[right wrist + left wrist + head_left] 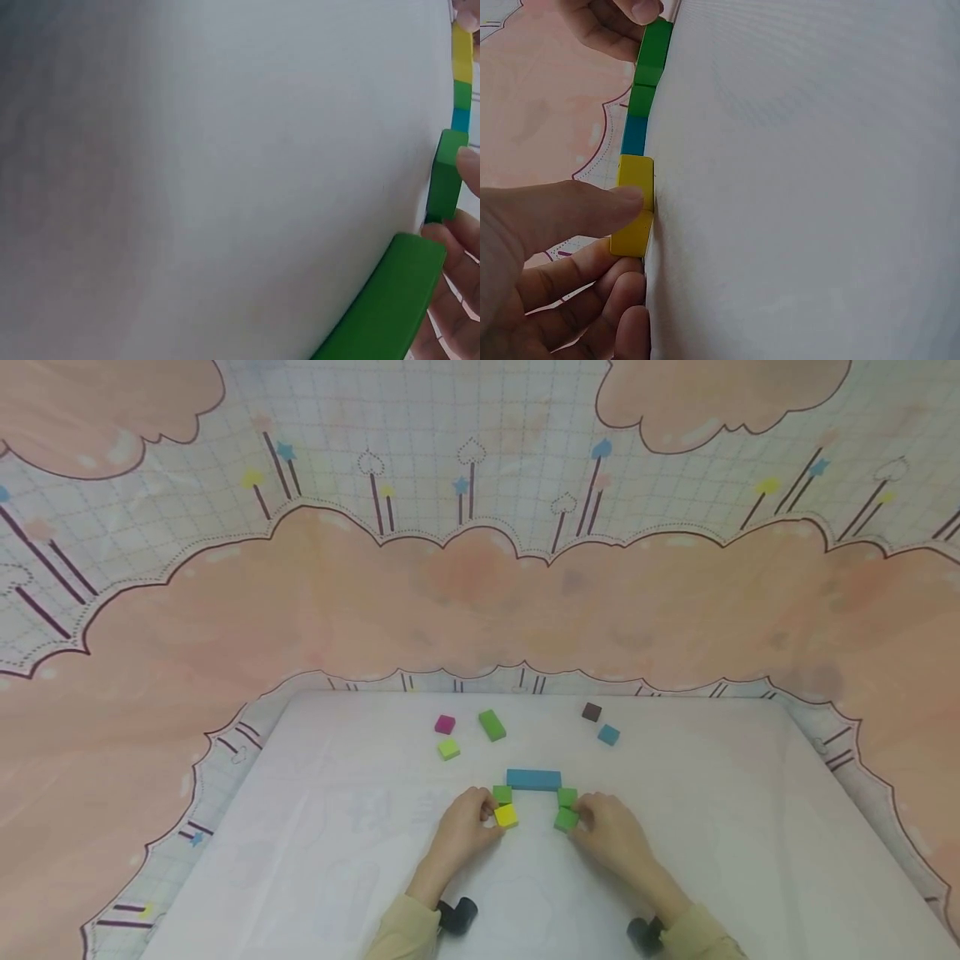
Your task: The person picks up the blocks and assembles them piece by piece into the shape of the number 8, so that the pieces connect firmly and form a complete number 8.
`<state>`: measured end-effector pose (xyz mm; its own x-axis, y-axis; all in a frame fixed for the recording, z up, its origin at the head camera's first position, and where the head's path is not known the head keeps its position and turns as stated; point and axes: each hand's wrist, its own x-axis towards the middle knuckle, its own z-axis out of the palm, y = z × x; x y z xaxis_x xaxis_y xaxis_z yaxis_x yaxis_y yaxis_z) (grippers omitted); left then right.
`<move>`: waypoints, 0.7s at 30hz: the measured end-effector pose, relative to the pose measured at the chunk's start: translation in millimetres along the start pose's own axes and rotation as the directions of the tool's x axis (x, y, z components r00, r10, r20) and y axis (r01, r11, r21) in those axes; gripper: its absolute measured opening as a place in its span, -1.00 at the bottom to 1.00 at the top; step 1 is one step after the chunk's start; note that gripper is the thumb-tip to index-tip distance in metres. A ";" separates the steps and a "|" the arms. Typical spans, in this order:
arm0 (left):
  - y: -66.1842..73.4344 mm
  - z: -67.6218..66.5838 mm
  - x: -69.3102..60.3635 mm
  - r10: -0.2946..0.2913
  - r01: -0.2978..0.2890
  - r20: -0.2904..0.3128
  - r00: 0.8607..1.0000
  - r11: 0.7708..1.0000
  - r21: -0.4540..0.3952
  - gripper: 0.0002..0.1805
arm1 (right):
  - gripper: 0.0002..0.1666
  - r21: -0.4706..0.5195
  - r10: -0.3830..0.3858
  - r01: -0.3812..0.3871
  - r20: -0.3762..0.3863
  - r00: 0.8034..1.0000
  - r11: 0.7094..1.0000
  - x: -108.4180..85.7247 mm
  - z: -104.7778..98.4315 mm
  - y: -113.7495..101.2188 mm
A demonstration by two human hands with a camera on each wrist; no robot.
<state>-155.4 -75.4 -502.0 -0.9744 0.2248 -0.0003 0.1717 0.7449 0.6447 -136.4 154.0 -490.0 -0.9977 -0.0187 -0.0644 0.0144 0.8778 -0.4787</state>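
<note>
My left hand [467,828] pinches a yellow cube [506,816]; in the left wrist view the thumb presses the face of the yellow cube [634,235]. On the other side, my right hand [617,842] pinches a green cube [566,820] between thumb and fingers. Just beyond each held cube lies one more green cube, a left one [502,794] and a right one [567,797]. A long blue block [534,779] lies across behind these, near their far corners. In the right wrist view a large green shape [386,300] fills the lower edge, partly cut off.
Farther back on the white table [337,877] lie a magenta cube [445,724], a light green cube [448,749] and a longer green block [492,725]. A dark brown cube [592,712] and a blue cube [608,735] lie at the back right. Patterned cloth surrounds the table.
</note>
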 end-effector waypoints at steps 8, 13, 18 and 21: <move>-0.6 0.2 -0.2 -0.006 0.006 -0.003 1.000 1.000 0.000 -0.71 | -0.64 -0.030 0.012 -0.012 0.013 1.000 0.999 -3.4 -7.0 -0.8; -1.0 1.2 -0.1 -0.003 0.003 -0.006 1.000 1.000 0.002 -0.71 | -0.66 -0.027 0.006 -0.006 0.018 1.000 1.000 -4.2 -8.5 -0.2; -0.9 1.8 -0.3 -0.003 0.003 -0.008 1.000 1.000 0.001 -0.72 | -0.67 -0.026 0.001 -0.001 0.015 1.000 1.000 -3.2 -8.0 0.7; -0.6 1.7 -0.2 0.000 0.000 -0.010 1.000 1.000 0.004 -0.72 | -0.67 -0.024 0.004 -0.004 0.011 1.000 1.000 -2.3 -7.3 2.0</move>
<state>-155.1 -74.9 -503.6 -0.9757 0.2188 0.0070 0.1722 0.7476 0.6415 -134.6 159.3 -484.4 -0.9969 -0.0206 -0.0761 0.0165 0.8892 -0.4573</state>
